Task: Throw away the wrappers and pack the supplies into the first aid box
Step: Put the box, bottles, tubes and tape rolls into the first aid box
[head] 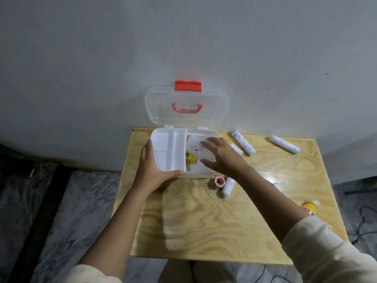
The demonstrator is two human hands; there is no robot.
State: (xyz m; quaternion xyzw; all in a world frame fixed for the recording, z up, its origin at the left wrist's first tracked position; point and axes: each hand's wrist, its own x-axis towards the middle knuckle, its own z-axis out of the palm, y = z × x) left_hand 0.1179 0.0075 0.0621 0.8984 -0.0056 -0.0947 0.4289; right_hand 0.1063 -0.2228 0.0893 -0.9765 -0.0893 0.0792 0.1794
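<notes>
The first aid box stands open at the table's back edge, its clear lid with a red latch leaning on the wall. A white divided tray sits over the box's left half; my left hand grips its left side, thumb on the front corner. My right hand reaches into the right half and holds a white cling film pack between fingers and thumb. A small yellow box lies inside beside it.
White bandage rolls lie on the plywood table: two at the back right, one by my right hand, one in front of the box beside a tape roll. A yellow bottle lies at the right edge.
</notes>
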